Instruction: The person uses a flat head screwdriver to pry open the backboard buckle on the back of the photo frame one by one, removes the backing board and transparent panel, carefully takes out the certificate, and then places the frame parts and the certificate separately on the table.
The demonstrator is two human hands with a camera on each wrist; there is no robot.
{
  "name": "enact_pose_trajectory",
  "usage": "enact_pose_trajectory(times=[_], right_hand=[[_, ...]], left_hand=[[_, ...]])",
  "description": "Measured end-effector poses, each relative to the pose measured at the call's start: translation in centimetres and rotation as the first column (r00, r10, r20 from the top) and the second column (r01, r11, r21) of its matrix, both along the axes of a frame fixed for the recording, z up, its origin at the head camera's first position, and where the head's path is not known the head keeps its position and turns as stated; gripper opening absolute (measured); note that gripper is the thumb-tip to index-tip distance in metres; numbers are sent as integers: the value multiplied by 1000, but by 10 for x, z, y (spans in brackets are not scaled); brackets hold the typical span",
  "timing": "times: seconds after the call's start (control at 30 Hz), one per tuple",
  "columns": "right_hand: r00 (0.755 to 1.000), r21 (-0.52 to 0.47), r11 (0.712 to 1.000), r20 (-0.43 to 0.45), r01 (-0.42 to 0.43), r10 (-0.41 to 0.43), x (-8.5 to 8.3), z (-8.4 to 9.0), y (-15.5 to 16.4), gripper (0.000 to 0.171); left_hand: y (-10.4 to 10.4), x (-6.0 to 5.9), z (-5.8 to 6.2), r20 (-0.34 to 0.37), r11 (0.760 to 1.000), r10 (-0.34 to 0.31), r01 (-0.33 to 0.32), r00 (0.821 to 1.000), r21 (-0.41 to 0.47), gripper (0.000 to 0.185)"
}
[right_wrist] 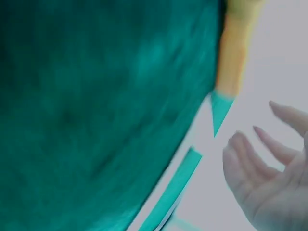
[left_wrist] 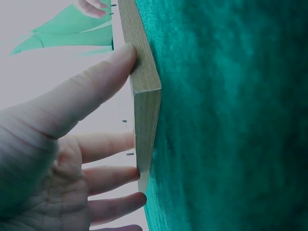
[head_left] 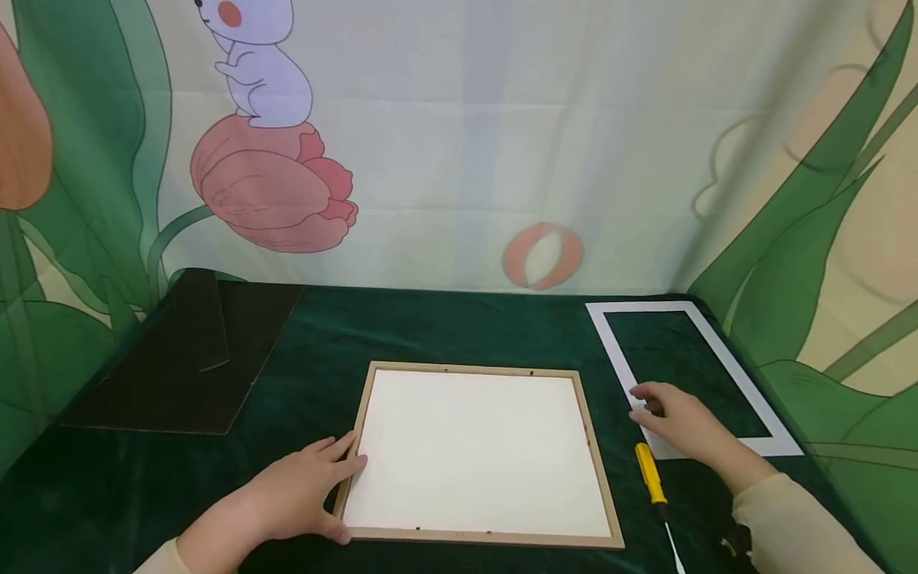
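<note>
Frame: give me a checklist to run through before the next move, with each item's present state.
1. Frame lies flat on the green cloth, back side up: ok.
2. Left hand steadies the frame's near left corner, fingers straight against its edge: ok.
3. Right hand is over the white mat, fingers relaxed; whether it grips the mat: cannot tell.
4. Screwdriver lies free beside the frame, in neither hand: ok.
5. Black backing board lies apart at the far left, out of the way: ok.
6. Small tabs along the frame's inner edge, bent open or shut: cannot tell.
</note>
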State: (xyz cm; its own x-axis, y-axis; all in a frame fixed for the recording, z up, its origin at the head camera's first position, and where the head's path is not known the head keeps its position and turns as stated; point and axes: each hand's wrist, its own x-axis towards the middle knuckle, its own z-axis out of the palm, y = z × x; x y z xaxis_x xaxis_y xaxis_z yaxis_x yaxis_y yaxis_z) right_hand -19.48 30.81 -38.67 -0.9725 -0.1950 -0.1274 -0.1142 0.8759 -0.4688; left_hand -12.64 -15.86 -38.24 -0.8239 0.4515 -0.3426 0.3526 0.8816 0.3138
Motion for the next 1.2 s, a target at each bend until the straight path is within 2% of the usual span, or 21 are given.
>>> enact_pose_trajectory(times=[0.07, 0.13, 0.27, 0.37, 0.43, 0.63, 0.77, 1.2], right_hand=[[994, -8, 994, -11, -112, 112, 13, 2, -14, 45], [974, -4, 974, 26, -226, 226, 27, 5, -29, 49], [894, 30, 897, 93, -442, 437, 48, 6, -50, 60], [846, 54, 847, 106, -530, 523, 56, 4, -58, 65], [829, 54, 830, 112, -555, 547, 59, 2, -61, 68], [818, 31, 823, 139, -567, 558, 59, -2, -61, 67], [810, 62, 809, 102, -584, 577, 60, -3, -60, 68], [823, 105, 816, 90, -568, 561, 58, -3, -63, 75]], left_hand=[[-1, 1, 1, -2, 1000, 3, -3, 1000, 4, 85], [-1, 1, 3, -10, 1000, 1, -1, 1000, 2, 85], [0, 0, 3, -20, 1000, 1, -1, 1000, -9, 85], [0, -1, 3, -23, 1000, -1, 1, 1000, -5, 86], [1, -2, 3, -26, 1000, -2, 2, 1000, 4, 87], [1, -2, 2, -18, 1000, 7, -7, 1000, 13, 87], [1, -2, 1, -14, 1000, 7, -6, 1000, 10, 86], [2, 0, 3, -25, 1000, 10, -10, 1000, 15, 87]])
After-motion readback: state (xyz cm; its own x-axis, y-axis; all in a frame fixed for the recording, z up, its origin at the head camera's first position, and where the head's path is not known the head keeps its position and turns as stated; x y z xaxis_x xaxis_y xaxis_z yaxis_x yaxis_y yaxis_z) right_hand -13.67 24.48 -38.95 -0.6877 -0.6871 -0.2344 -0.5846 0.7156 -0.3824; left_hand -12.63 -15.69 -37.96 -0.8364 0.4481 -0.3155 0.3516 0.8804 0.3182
